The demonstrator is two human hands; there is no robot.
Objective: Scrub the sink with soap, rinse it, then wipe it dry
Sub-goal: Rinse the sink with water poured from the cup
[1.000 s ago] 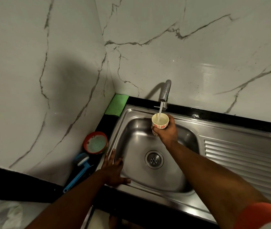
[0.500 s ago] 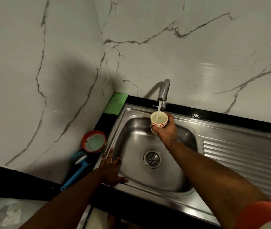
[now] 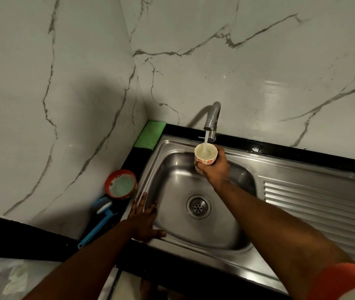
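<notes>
- Stainless steel sink (image 3: 222,230) is set into a black counter (image 3: 42,241) in a corner of white marble-patterned wall (image 3: 258,61).
- Sink basin lies left of a ribbed drainboard (image 3: 323,204); a round drain (image 3: 198,206) sits in the basin floor.
- Curved metal tap (image 3: 213,115) stands at the back rim, and its spout hangs over the back of the basin.
- Water stream (image 3: 206,139) runs from the spout straight down into a small cup (image 3: 205,155).
- Cup is pale with a red flower pattern. It is upright, mouth up, directly under the spout and above the basin.
- My right hand (image 3: 214,169) holds the cup: fingers (image 3: 201,166) curl round its side, and my thumb is at the rim on the far side.
- My left hand (image 3: 144,224) lies flat on the front left corner of the sink rim. Its fingers are straight and spread wide, holding nothing, and the thumb points along the front rim.
- An orange sleeve (image 3: 345,282) covers my right upper arm at the lower right of the view.
- Green cloth (image 3: 149,135) lies on the counter at the back left corner, touching the sink rim.
- Red bowl (image 3: 120,184) stands on the counter left of the basin and contains a pale, foamy liquid.
- Blue brush (image 3: 98,221) lies just in front of the bowl, with its handle pointing toward me.
</notes>
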